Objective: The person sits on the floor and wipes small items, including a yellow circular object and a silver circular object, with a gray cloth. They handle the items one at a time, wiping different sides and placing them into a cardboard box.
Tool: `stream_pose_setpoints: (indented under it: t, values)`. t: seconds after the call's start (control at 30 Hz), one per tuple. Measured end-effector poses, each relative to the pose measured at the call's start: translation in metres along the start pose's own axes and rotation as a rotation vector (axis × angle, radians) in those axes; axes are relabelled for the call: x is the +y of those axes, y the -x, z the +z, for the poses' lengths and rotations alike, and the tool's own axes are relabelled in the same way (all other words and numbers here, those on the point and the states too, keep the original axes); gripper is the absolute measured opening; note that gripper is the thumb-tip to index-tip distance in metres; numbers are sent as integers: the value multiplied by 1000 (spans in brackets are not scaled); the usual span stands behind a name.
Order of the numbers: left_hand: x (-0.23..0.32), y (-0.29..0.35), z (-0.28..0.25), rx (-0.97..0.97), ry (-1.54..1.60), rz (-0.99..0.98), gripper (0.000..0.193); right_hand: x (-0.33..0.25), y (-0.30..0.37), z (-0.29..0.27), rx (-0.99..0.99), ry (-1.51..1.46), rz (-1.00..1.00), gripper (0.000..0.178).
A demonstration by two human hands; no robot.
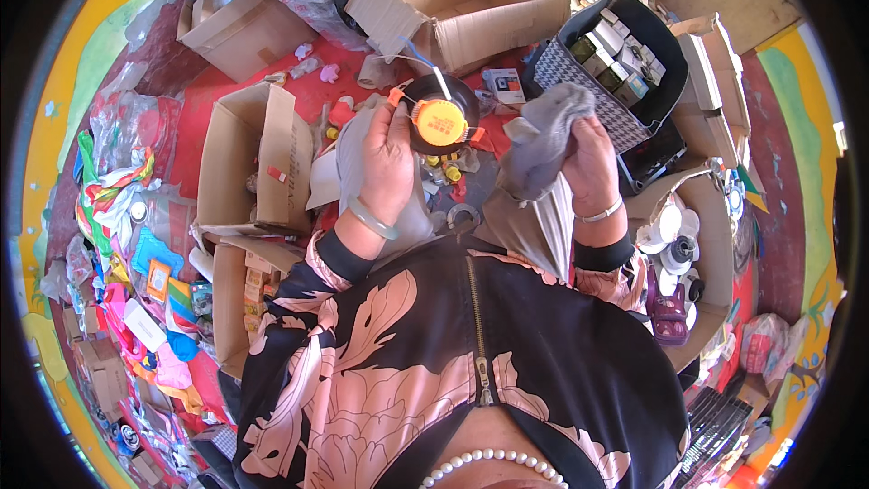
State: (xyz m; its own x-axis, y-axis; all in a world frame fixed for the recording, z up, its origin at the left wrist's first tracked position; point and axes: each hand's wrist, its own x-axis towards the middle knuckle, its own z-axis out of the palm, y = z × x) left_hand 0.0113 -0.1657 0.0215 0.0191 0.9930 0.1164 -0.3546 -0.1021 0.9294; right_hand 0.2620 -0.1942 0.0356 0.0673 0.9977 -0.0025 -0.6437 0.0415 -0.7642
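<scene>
My left hand point(387, 161) grips the edge of a recessed downlight point(441, 120), its fingers closed on the rim. The light has a dark round rim, an orange centre with print on it, orange-tipped clips at the sides and a white and blue wire at the top. To the right, my right hand point(593, 167) is closed around a bunched grey cloth point(543, 140), which hangs toward my lap. A gap separates cloth and light. Below the light, small yellow and black pieces point(445, 169) show between my legs.
A large cardboard box point(493, 32) stands ahead. A patterned bin point(588, 95) of small boxes is at the far right, and a carton point(711, 263) with white lamp parts sits nearer. Cartons point(231, 158) line the left, beside scattered colourful goods point(136, 263) on the red floor.
</scene>
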Motion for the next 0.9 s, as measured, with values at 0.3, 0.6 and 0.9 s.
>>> stream_pose_setpoints:
  t: [0.3, 0.6, 0.9]
  values:
    - [1, 5, 24, -64, -292, 248, 24, 48, 15, 49, -59, 177, 99, 22]
    - [10, 15, 22, -317, -526, 303, 18, 18, 13, 53, -84, 930, -93, 15]
    - [6, 14, 17, -397, -339, 125, 19, 11, 2, 48, -346, 896, 14, 18]
